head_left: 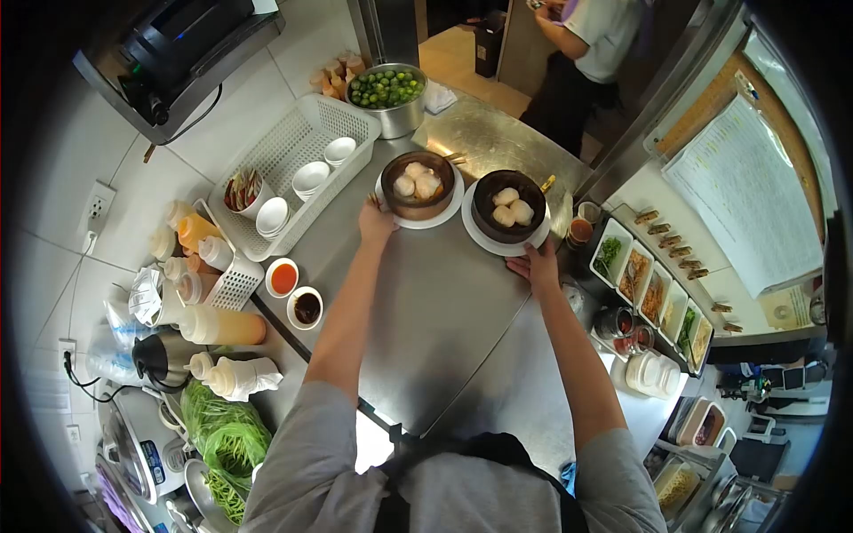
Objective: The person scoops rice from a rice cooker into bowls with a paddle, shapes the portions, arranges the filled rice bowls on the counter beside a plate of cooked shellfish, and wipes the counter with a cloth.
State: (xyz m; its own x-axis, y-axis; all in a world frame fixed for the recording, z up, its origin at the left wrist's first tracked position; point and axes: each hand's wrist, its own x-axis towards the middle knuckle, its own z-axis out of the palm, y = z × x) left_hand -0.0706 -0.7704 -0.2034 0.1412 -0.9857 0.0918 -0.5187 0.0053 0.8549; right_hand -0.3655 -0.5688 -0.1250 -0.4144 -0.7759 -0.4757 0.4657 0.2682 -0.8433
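Observation:
Two round steamer baskets of dumplings stand on white plates at the far part of the steel counter. My left hand (377,222) is closed at the left rim of the left plate (437,218), beside the brown steamer basket (418,208); its fingertips are partly hidden. Pale dumplings (416,182) sit inside. On the right, my right hand (536,268) grips the near rim of the other plate (484,238), which bears a darker steamer basket (484,200) with several dumplings (513,206). A yellow clip (548,184) shows at that basket's right edge.
Sauce bowls (283,278) and a plastic basket (342,120) with white bowls are left. Behind stands a pot of green citrus (386,89). Garnish trays (633,271) line the right, below a posted sheet (746,191). Another person (604,40) stands beyond the counter.

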